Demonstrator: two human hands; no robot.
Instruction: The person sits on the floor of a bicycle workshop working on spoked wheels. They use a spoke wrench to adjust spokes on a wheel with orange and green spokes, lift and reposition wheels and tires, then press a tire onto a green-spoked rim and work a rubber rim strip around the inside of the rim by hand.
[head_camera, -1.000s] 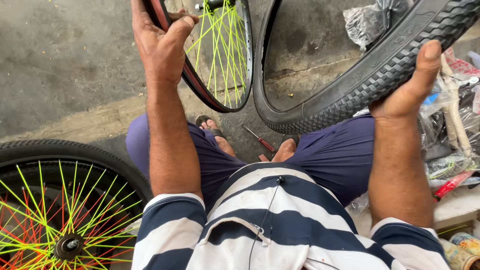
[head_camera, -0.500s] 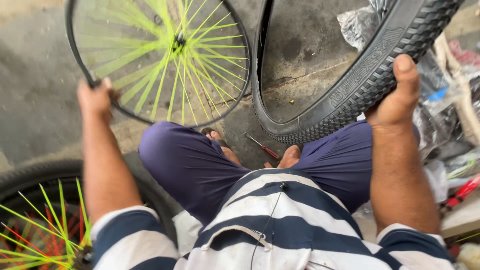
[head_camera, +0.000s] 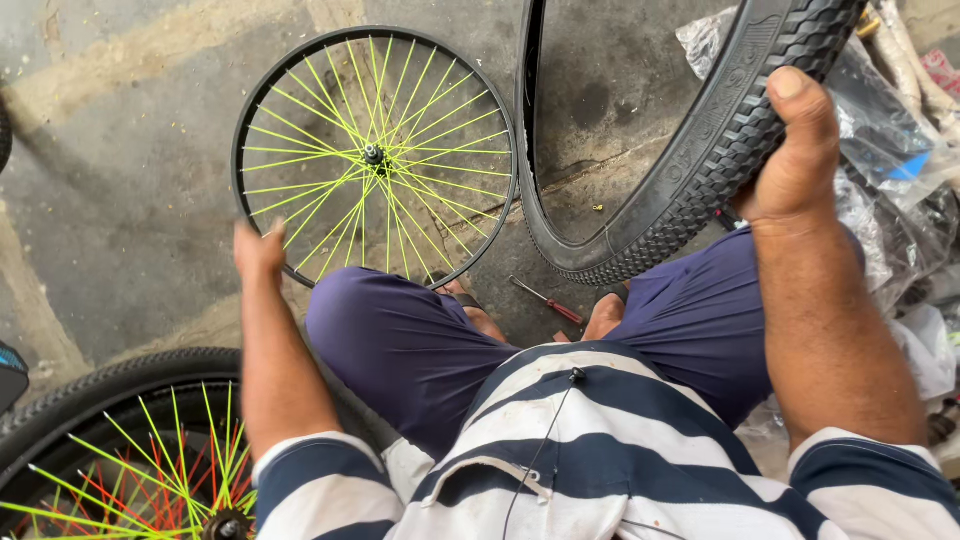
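- Head view: left hand fingers closed on the edge of the bare wheel rim with neon-yellow spokes, rim standing on the concrete floor beyond the fingers.
- Right hand fingers wrapped on the black tyre, thumb over the tread, held up.
- Red-handled screwdriver on the floor between the knees, below both hands.

Black tyre: upper arc cut off by the top edge. Spoked wheel, below-left of the tyre: lower half out of frame. Right of the tyre, plastic bags: contents indistinct.
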